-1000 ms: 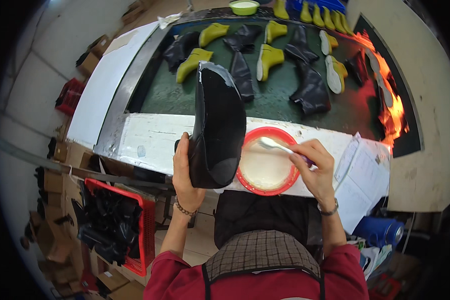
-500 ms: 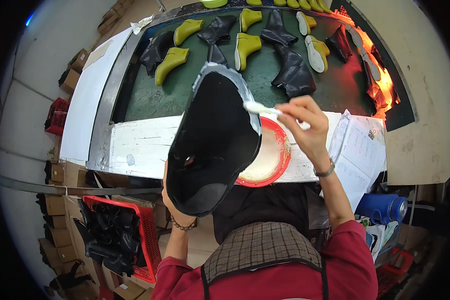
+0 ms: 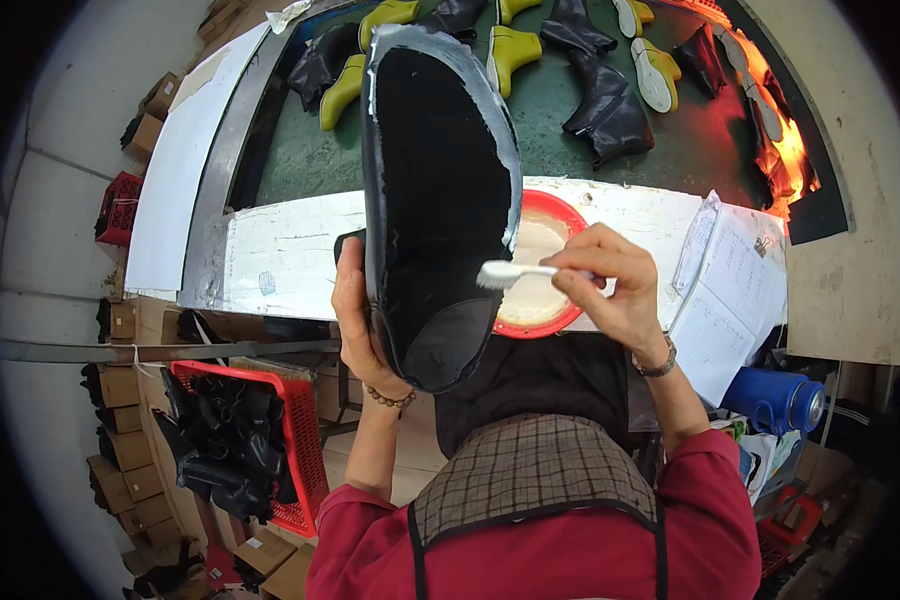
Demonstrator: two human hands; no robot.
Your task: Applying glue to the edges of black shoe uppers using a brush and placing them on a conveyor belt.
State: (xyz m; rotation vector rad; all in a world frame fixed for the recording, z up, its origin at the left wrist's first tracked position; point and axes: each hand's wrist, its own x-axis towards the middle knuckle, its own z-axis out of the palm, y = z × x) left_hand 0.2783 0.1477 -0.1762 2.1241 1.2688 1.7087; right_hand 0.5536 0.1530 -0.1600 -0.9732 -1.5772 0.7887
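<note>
My left hand (image 3: 353, 315) grips a black boot upper (image 3: 435, 190) from its left side, fingers wrapped round its outside. The underside of the upper faces me, and a wet, whitish coating lines its far end and right edge. Between the thumb and fingers of my right hand (image 3: 615, 285) is a white toothbrush (image 3: 518, 272). Its bristles are beside the lower right edge of the upper; whether they touch it I cannot tell. Behind the brush, a red bowl (image 3: 574, 212) holds a creamy pale liquid.
Yellow boots (image 3: 512, 58) and black uppers (image 3: 610, 115) lie on a green belt (image 3: 300, 165) beyond the white ledge (image 3: 290, 235). An orange glow lights its right end. Papers (image 3: 735, 270) and a blue flask (image 3: 770, 400) are at right, a red crate (image 3: 305, 450) of black uppers lower left.
The upper has turned straighter, its coated end pointing away from me. The brush has moved from the upper's right edge higher up to lower down. The whole view has shifted slightly.
</note>
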